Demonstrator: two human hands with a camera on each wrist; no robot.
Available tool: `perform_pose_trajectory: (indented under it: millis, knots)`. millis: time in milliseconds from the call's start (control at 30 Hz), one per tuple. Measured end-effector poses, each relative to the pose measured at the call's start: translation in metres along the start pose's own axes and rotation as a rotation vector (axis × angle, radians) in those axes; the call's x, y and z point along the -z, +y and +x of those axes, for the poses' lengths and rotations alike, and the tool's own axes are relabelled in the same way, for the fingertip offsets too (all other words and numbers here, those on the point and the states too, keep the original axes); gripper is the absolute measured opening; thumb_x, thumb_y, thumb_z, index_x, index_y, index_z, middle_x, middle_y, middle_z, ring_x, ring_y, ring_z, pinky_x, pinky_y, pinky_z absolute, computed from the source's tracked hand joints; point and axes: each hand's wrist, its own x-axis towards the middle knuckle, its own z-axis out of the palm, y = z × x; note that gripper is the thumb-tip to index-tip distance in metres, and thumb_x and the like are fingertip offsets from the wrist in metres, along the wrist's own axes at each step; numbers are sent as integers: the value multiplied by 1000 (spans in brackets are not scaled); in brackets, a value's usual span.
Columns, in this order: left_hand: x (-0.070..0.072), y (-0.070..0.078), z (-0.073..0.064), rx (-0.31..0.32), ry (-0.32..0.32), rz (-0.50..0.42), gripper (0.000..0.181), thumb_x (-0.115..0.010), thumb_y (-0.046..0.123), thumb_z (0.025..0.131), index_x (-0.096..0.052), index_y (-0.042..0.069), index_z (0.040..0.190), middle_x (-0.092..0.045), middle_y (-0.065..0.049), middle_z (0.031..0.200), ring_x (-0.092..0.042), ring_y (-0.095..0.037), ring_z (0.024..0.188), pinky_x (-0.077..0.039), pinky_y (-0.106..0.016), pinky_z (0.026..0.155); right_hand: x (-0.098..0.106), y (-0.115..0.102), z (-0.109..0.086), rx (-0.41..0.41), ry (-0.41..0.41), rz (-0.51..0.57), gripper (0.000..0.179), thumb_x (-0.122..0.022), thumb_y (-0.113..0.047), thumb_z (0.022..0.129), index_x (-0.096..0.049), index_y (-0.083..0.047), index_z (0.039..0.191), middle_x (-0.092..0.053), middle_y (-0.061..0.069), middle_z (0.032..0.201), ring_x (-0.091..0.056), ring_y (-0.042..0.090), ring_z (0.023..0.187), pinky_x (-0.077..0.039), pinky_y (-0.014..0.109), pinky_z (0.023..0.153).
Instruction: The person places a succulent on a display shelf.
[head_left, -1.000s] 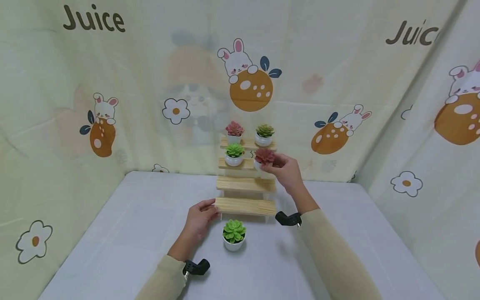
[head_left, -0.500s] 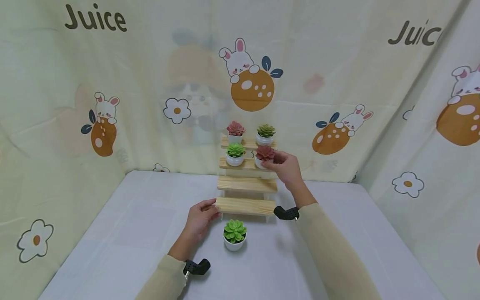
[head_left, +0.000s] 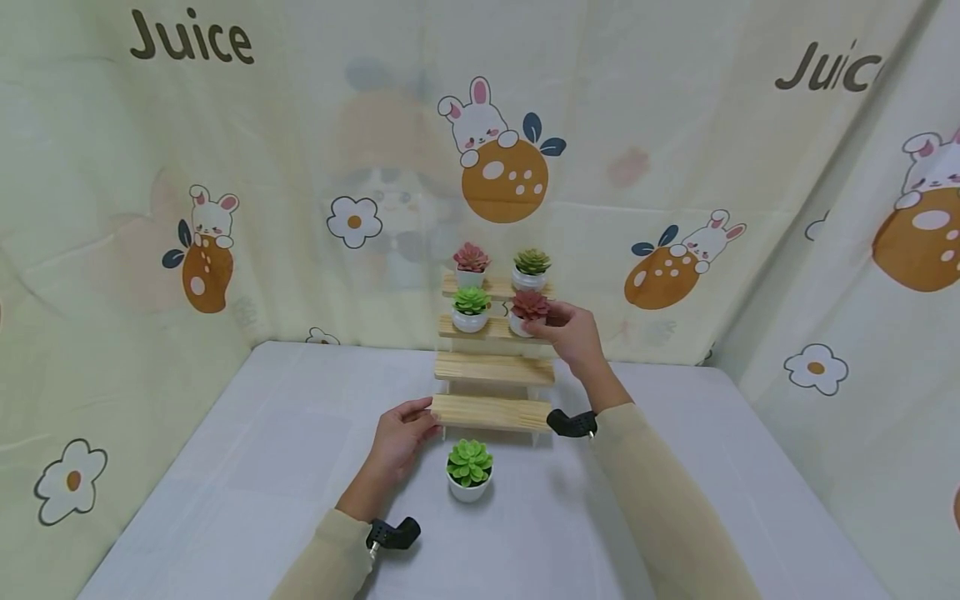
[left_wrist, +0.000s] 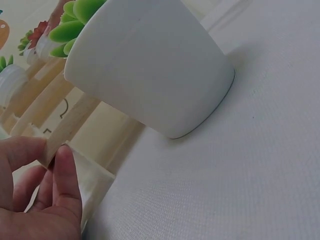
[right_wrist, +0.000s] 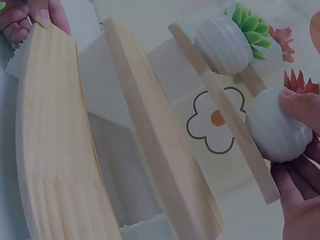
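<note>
A stepped wooden stand (head_left: pixel 493 368) with several plank shelves stands on the white table. My right hand (head_left: pixel 576 337) pinches the white pot of a dark red succulent (head_left: pixel 530 307) at the right end of the second shelf from the top; in the right wrist view the pot (right_wrist: pixel 277 125) sits right at the plank's edge between thumb and fingers. My left hand (head_left: pixel 399 435) grips the left end of the lowest plank, thumb and fingers pinching its corner in the left wrist view (left_wrist: pixel 47 185). Just in front of the stand is a bright green succulent (head_left: pixel 469 468) in a white pot.
On the top shelf are a pink succulent (head_left: pixel 471 260) and a dark green succulent (head_left: pixel 531 265). Left on the second shelf sits a light green succulent (head_left: pixel 470 307). A printed curtain (head_left: pixel 300 167) hangs behind the table (head_left: pixel 300 400).
Over the first half second, my right hand set the red succulent slightly lower and back against the second shelf. Since then both hands have stayed nearly still.
</note>
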Motion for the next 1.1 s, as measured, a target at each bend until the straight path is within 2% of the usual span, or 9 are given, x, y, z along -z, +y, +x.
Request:
perform_pose_trajectory:
  millis: [333, 433, 567, 667, 800, 1100]
  knots:
    - [0, 0, 1, 9, 2, 0, 39, -67, -5, 94, -62, -5, 133, -69, -20, 117, -71, -15, 92, -64, -28, 82, -1, 1, -2, 8, 28, 13, 59, -85, -24, 86, -64, -7, 138, -67, 16, 130, -62, 19, 110, -54, 13, 78]
    - [0, 1, 0, 17, 4, 11, 39, -67, -3, 95, -62, -3, 133, -68, -20, 119, -71, -16, 94, -64, -29, 84, -2, 1, -4, 6, 31, 23, 62, -85, -24, 85, -62, -7, 140, -66, 16, 135, -62, 22, 119, -55, 17, 87]
    - [1, 2, -1, 23, 2, 22, 39, -67, -2, 96, -62, -2, 135, -67, -21, 122, -71, -17, 96, -64, -30, 87, -5, 0, -10, 14, 33, 72, 66, -85, -19, 86, -57, -6, 145, -62, 16, 142, -60, 26, 131, -55, 28, 105]
    - [0, 2, -1, 22, -2, 17, 40, -67, -2, 96, -61, -3, 135, -67, -21, 122, -71, -16, 96, -64, -30, 87, -7, -1, -16, 24, 37, 119, 68, -83, -14, 87, -53, -3, 147, -58, 18, 146, -57, 28, 136, -52, 34, 110]
    - [0, 1, 1, 16, -6, 9, 39, -66, -2, 96, -61, -3, 135, -67, -19, 120, -71, -16, 95, -64, -29, 85, -11, -1, -27, 42, 55, 164, 71, -82, -12, 87, -49, -1, 149, -53, 18, 152, -53, 27, 140, -49, 34, 114]
    - [2, -2, 3, 11, -7, 8, 40, -68, -3, 94, -61, -4, 134, -68, -20, 120, -71, -17, 95, -64, -28, 83, -15, 4, -61, 43, 93, 162, 74, -84, -23, 87, -49, -4, 149, -51, 15, 154, -50, 26, 143, -44, 35, 118]
